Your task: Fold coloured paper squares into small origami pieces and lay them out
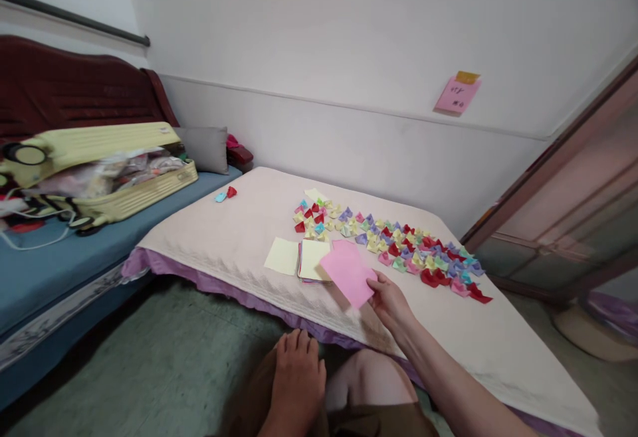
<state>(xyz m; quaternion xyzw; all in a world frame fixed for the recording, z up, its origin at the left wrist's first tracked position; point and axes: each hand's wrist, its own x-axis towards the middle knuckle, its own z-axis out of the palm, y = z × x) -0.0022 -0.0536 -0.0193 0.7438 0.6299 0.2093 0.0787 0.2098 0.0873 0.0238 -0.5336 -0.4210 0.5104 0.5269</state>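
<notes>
My right hand (389, 299) pinches the right edge of a sheet of pink paper (349, 274), held tilted above the bed's front part. Just left of it lies a stack of square paper (314, 258), pale yellow on top, partly hidden by the pink sheet. One loose pale yellow sheet (282, 256) sits beside the stack. My left hand (299, 367) rests flat on my left knee, fingers stretched and holding nothing. Behind the pink sheet, many small folded paper pieces (399, 244) in red, yellow, purple, pink, green and blue spread across the bed.
The bed (209, 238) has a pale cover with a purple skirt. A half-open yellow suitcase (134, 191) stands on a blue bed at left, near a grey cushion (204, 148). Small blue and red items (231, 192) lie far left. A pink note (457, 95) hangs on the wall.
</notes>
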